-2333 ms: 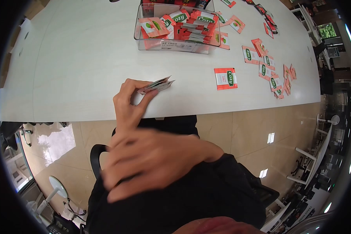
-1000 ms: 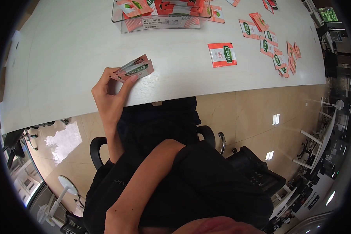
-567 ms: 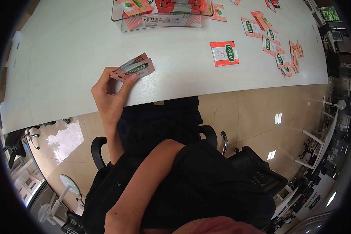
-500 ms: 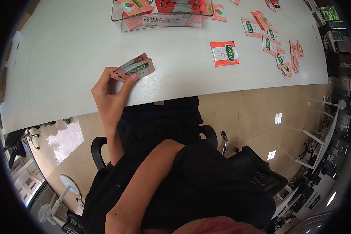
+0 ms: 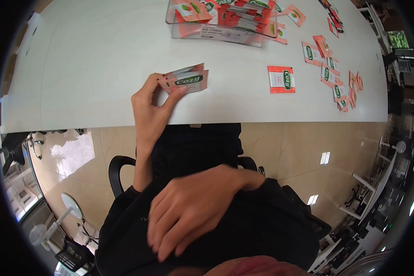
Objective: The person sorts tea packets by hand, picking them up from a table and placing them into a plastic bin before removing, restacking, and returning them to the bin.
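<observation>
My left hand (image 5: pixel 151 108) pinches a small stack of pink Cozy tea sachets (image 5: pixel 188 82) between thumb and fingers, above the near part of the white table. The sachets stand slightly fanned, their printed side facing me. In front of my chest is my right hand (image 5: pixel 193 209), back upward, its fingers loosely stretched and a little blurred. Nothing shows in it, though its palm is hidden. A single red-edged Cozy tea sachet (image 5: pixel 281 79) lies flat on the table, to the right of the held ones.
Behind my left hand stands a clear plastic bin (image 5: pixel 225 34) filled with tea sachets. Several loose sachets (image 5: pixel 329 73) are scattered on the right of the white table (image 5: pixel 87 73), with darker packets (image 5: pixel 334 20) farther back. Chair armrests (image 5: pixel 119 172) flank me.
My right hand has come down from the bottom edge into view before my chest. The view has shifted, so the table items appear farther right. My left hand still holds the tea sachets.
</observation>
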The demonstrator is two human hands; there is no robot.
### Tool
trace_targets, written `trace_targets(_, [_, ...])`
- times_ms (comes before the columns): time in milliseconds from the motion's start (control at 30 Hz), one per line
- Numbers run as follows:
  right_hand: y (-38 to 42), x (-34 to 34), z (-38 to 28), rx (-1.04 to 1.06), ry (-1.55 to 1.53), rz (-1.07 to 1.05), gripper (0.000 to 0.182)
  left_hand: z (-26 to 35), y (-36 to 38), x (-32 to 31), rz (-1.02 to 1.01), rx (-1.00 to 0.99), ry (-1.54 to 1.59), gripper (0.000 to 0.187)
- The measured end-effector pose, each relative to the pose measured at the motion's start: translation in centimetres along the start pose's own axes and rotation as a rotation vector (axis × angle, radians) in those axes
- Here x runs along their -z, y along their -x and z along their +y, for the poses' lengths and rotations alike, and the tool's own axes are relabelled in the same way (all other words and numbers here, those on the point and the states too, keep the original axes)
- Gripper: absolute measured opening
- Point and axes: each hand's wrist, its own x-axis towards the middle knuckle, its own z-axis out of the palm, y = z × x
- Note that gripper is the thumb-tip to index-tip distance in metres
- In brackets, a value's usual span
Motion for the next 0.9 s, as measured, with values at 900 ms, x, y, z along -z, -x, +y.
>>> trace_targets(900, [13.8, 28.8, -13.1, -1.065, 1.68, 0.842, 0.055, -0.3, -0.2, -0.8, -0.03, -0.059, -0.13, 0.021])
